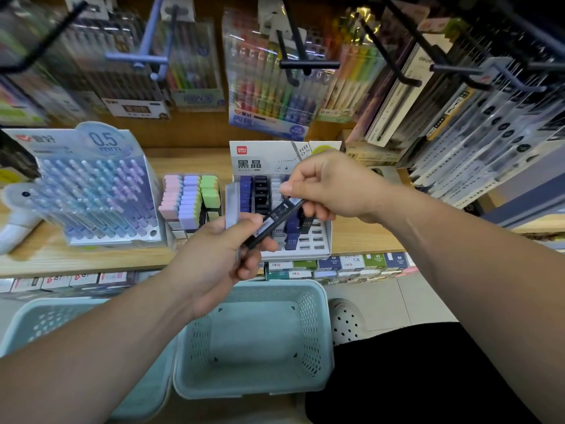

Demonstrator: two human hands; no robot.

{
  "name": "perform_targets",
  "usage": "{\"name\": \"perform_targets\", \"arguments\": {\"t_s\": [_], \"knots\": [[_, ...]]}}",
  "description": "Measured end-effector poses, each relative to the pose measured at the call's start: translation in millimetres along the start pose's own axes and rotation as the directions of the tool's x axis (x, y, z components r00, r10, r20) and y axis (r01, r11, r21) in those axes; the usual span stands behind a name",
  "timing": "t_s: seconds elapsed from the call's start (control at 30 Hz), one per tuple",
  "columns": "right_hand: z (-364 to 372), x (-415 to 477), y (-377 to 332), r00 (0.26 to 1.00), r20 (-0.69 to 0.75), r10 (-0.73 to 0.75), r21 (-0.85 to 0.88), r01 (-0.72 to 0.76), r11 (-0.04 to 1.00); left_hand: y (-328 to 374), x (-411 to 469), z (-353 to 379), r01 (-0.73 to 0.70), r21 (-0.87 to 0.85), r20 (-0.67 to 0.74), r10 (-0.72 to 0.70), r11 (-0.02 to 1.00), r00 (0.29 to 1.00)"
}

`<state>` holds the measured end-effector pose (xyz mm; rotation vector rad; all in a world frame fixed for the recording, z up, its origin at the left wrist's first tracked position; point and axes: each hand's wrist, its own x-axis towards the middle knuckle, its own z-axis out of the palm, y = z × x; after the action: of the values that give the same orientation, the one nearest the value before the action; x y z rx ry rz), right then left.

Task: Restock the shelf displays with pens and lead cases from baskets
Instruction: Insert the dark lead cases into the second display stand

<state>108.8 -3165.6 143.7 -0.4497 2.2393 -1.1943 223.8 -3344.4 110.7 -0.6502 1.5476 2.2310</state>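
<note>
Basket (198,332) looks empty; display tray (318,240) shows vacant front slots. Left hand (214,255) grips grey cases (232,203); right hand (330,185) pinches black lead case (275,215).

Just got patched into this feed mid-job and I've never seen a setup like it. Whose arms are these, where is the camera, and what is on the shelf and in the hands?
There is no robot here. These are a person's two bare hands, filmed by one wide-angle camera worn on their head and looking forward and down, so this is the only view. On the wooden shelf stand a pen display, a block of erasers and a lead case display. Below it sit a basket and a second basket. The left hand and right hand each pinch one end of a black lead case in front of its display. The left hand also holds something grey that I cannot identify.
</note>
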Motion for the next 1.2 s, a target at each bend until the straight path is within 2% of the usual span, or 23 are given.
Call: {"name": "perform_targets", "arguments": {"t_s": [0.17,0.33,0.47,0.57,0.63,0.8,0.9,1.0,1.1,1.2], "knots": [[-1,-3,0,0.998,0.01,0.066,0.058,-0.066,0.996,-4,3,-2,-0.092,0.077,-0.075,0.098,0.993,0.992],[3,-7,0,0.975,0.039,0.22,-0.026,-0.219,0.975,-7,8,-5,-0.148,0.092,-0.132,0.16,0.985,0.978],[5,-14,3,0.952,0.136,0.275,0.143,-0.294,0.945,-9,8,-7,-0.152,0.083,-0.152,0.163,0.985,0.975],[6,-18,3,0.964,0.124,0.236,0.263,-0.261,0.929,-11,6,-7,-0.143,0.112,-0.148,0.159,0.983,0.976],[3,-19,5,0.973,0.085,0.214,0.267,-0.229,0.936,-13,5,-6,-0.128,0.161,-0.146,0.152,0.979,0.978],[-30,-28,20,0.978,-0.02,0.206,-0.029,-0.207,0.978,-13,4,-12,-0.012,0.166,-0.205,0.046,0.986,0.978],[-39,-33,34,0.968,-0.087,0.237,-0.244,-0.251,0.937,-12,4,-20,0.04,0.109,-0.185,-0.019,0.993,0.983],[-32,-24,46,0.972,-0.185,0.144,-0.449,-0.214,0.867,-14,4,-23,0.052,0.051,-0.143,-0.044,0.997,0.989],[-21,-14,50,0.975,-0.219,0.026,-0.496,-0.134,0.858,-16,6,-23,0.057,-0.001,-0.141,-0.057,0.998,0.988],[-10,-11,52,0.982,-0.183,-0.037,-0.538,-0.069,0.84,-17,8,-20,0.061,-0.017,-0.134,-0.062,0.998,0.989]]}}
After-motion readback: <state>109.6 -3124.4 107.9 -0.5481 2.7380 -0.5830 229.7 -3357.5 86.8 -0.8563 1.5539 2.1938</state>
